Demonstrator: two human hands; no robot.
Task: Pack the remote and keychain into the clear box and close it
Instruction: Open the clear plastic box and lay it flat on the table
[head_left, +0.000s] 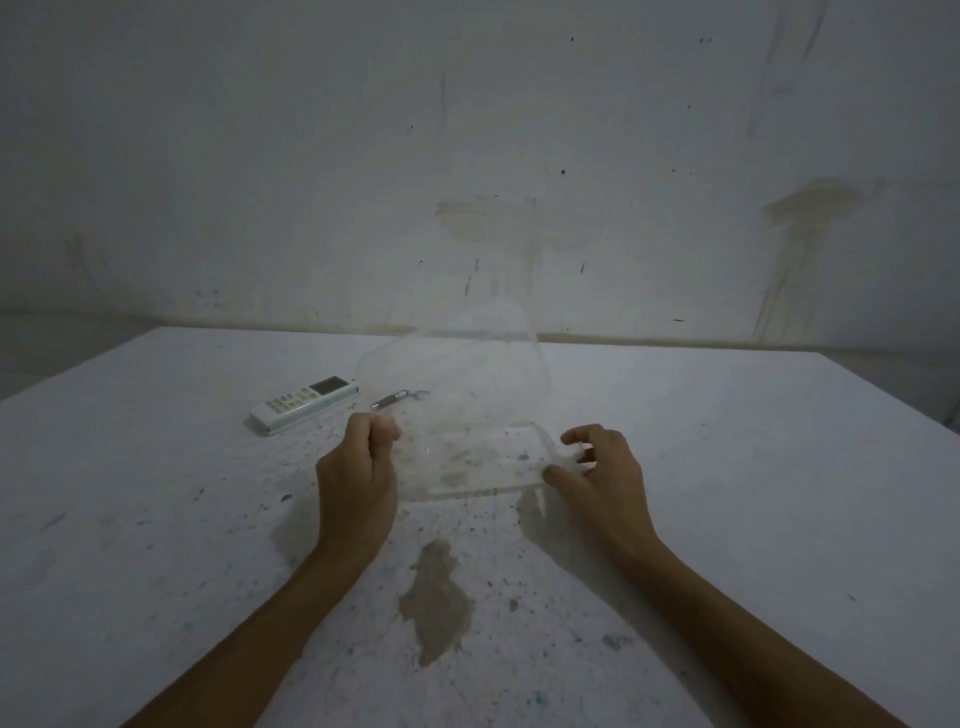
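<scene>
A clear box (467, 467) sits on the white table in front of me, its transparent lid (462, 369) standing raised behind it. My left hand (361, 470) is curled against the box's left side. At the box's right front corner my right hand (597, 473) pinches the wall between thumb and fingers. A white remote (305, 404) with a grey screen lies flat to the left of the box. Beside it, close to the box's back left corner, lies a small metallic keychain (397, 399). The box looks empty inside.
The white table (727, 467) is speckled and has a brown stain (434, 597) near me, between my forearms. A stained wall (467, 156) stands right behind the table's far edge. The table's right edge drops off at the far right.
</scene>
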